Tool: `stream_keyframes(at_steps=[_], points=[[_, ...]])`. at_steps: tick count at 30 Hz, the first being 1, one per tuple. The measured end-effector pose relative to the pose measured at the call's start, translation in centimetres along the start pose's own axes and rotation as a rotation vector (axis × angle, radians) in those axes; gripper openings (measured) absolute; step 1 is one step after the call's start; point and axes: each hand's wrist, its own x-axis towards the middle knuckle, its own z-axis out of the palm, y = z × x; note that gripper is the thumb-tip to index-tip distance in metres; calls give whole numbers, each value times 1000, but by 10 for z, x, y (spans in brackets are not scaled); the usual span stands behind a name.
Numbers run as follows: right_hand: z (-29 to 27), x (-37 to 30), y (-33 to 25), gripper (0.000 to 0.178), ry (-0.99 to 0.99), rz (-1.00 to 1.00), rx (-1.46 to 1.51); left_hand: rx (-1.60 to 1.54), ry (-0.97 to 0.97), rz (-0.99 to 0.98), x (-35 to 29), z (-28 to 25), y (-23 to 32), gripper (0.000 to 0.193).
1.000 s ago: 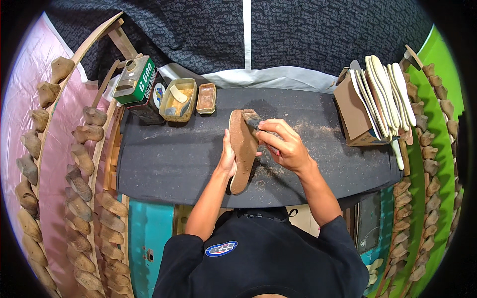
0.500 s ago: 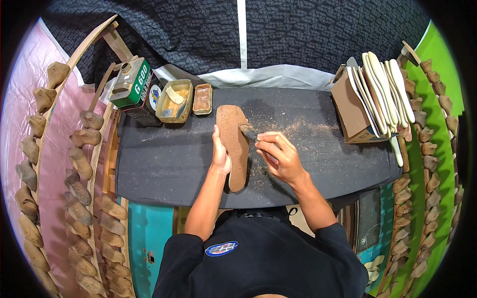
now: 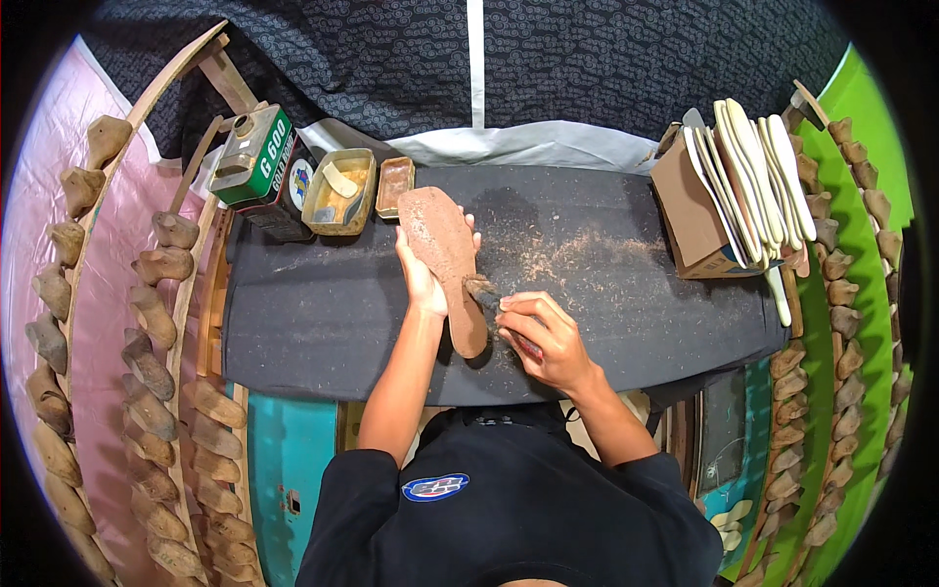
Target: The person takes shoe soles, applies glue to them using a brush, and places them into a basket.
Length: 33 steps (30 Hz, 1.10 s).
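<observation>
A brown shoe sole (image 3: 437, 240) lies tilted across my left hand (image 3: 424, 284), its broad end pointing away from me. The thumb wraps the left edge and fingertips show past the right edge, so the hand is closed round it. My right hand (image 3: 544, 338) grips a brush (image 3: 496, 298) with a reddish handle. Its worn bristles (image 3: 480, 286) meet the right edge of the sole near the narrow part. The sole's upward face looks rough, with shiny specks towards the broad end.
Crumbs (image 3: 577, 256) are scattered over the dark tabletop (image 3: 323, 333). At the back left stand a green-and-black metal can (image 3: 262, 171), a tub with a spreader (image 3: 338, 201) and a smaller tray (image 3: 393, 186). A cardboard box (image 3: 690, 215) holds pale soles (image 3: 748, 186). Racks of shoe lasts (image 3: 152, 357) flank the table.
The sole has turned anticlockwise and shifted left, with left fingertips now showing at its right edge. My brush has moved down along the sole's right edge, from the broad part to the narrow part.
</observation>
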Motion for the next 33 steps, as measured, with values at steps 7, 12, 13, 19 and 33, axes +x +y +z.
stream_keyframes(at_steps=[7,12,13,19,33], points=[[-8,-18,-7,27,-32,20,14,-172,25,48,11,-6,1,69],[-8,-34,-8,26,-67,37,40,-155,44,80,22,-9,1,69],[-9,-37,-9,26,-80,40,67,-139,45,88,25,-9,2,69],[-35,-47,1,22,-127,147,176,194,69,140,21,11,-5,72],[-83,25,61,24,195,-83,-28,495,-10,-214,-17,22,-103,74]])
